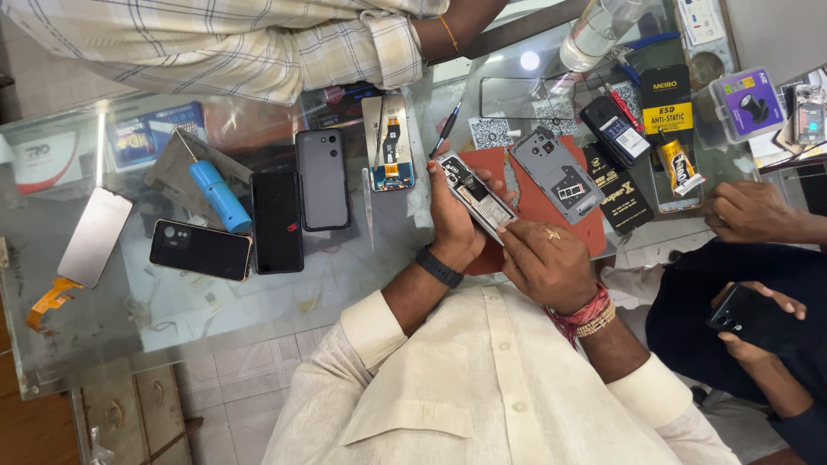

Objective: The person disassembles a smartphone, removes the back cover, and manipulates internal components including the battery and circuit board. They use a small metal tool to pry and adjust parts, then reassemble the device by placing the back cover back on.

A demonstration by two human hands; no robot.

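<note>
Cream-sleeved left hand (454,226) grips opened grey phone chassis (475,195); right hand (546,263) fingertips pinched at its lower edge. Prying underway; steady leverage needed next.

cream buttoned shirt with rolled cuffs, black band on left wrist (439,266), red threads and gold ring on right hand (547,263).

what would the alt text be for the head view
A person's left hand holds an opened phone over a red mat while the right hand works at its lower end. Phones, phone parts and a blue screwdriver lie on the glass table.
</note>
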